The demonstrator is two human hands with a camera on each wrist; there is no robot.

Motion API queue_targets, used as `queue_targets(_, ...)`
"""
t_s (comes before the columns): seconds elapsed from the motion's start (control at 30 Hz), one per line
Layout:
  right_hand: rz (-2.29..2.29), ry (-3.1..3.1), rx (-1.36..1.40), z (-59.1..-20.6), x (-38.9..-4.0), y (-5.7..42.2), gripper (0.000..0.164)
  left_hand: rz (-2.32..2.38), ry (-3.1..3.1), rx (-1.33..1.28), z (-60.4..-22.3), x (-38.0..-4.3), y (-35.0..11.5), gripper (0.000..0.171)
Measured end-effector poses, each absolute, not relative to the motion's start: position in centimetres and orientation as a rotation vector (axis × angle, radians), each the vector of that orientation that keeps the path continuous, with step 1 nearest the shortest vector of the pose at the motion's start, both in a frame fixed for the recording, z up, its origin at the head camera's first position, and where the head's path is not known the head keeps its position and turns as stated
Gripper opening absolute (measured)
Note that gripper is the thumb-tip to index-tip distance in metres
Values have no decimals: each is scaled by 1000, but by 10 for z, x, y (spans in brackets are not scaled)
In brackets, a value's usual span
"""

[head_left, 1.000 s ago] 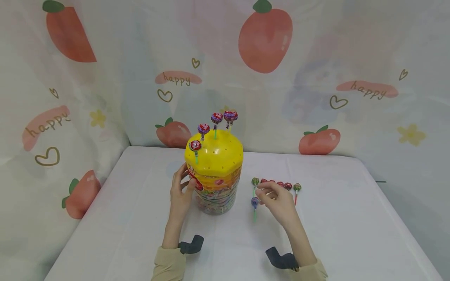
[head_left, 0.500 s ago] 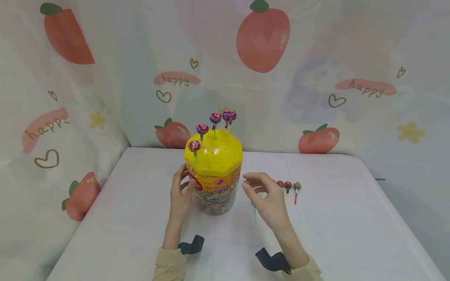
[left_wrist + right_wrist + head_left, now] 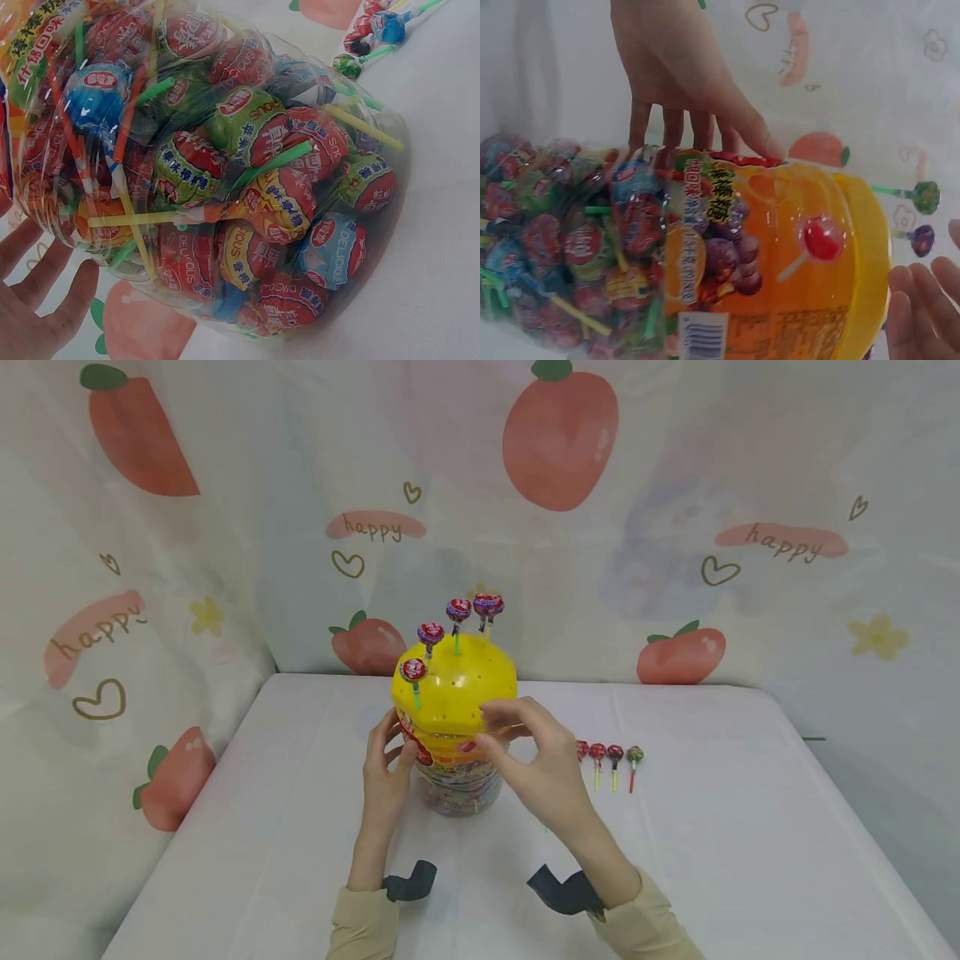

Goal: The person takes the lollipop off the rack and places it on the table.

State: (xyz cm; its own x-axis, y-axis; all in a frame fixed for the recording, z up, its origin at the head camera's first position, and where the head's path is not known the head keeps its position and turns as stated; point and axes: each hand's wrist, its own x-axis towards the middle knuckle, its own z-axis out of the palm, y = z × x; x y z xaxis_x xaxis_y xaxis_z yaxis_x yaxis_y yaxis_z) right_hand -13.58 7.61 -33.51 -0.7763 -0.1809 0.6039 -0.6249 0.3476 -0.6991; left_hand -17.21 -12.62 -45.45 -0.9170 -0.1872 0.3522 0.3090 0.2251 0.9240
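A clear plastic jar packed with wrapped lollipops stands upright, capped by a yellow lid with small holes. Several lollipops stick up from the lid's left and back. My left hand rests against the jar's left side; in the right wrist view its fingers lie fairly straight along the label. In front of the lid's right edge is my right hand, fingers bent and thumb apart, with nothing visible between them. The right wrist view shows its fingertips beside the lid.
Loose lollipops lie in a row on the white table, right of the jar; my right hand hides part of the row. In the left wrist view a blue lollipop and a green lollipop lie there. A printed curtain hangs behind.
My right hand has moved left and up from the loose lollipops to the lid's right edge. My left hand has stayed against the jar.
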Motion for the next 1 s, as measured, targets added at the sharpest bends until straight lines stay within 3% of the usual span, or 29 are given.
queue_targets(0.4, 1413, -2175, 834, -308, -143, 50, 34, -1745, -2147, -67, -424, -158, -119, 54)
queue_targets(0.63, 1442, -2178, 832, -302, -152, 36, 36, -1751, -2121, -74, -451, -173, -126, 56)
queue_targets(1.0, 1504, -2118, 857, -302, -167, 17, 35, -1723, -2092, -122, -456, -175, -127, 53)
